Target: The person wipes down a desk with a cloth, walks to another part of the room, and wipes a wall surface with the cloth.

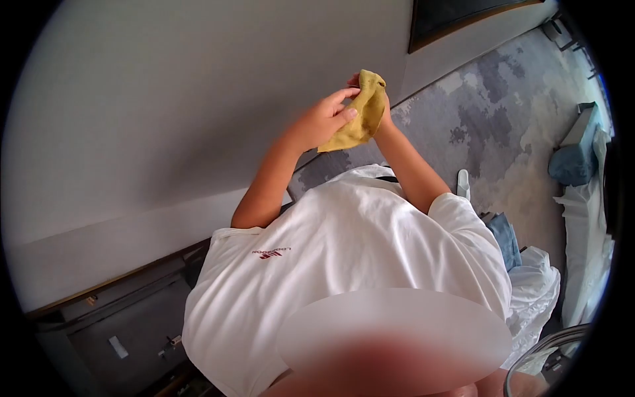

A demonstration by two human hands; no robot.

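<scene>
A mustard-yellow cloth [362, 122] hangs in folds between my two hands, bunched at its top, with a loose lower corner to the left. My left hand [327, 119] pinches its left side, thumb on the near face and fingers bent. Mostly hidden behind the cloth, my right hand [386, 118] supports it from the right; some fingertips show beyond its upper left edge.
A pale wall [165, 99] fills the left. Patterned grey carpet [489, 112] runs to the upper right, with a white slipper [464, 184] on it. At right are a blue-grey cushioned seat [574, 162] and white plastic sheeting [532, 281]. A dark cabinet [126, 311] stands lower left.
</scene>
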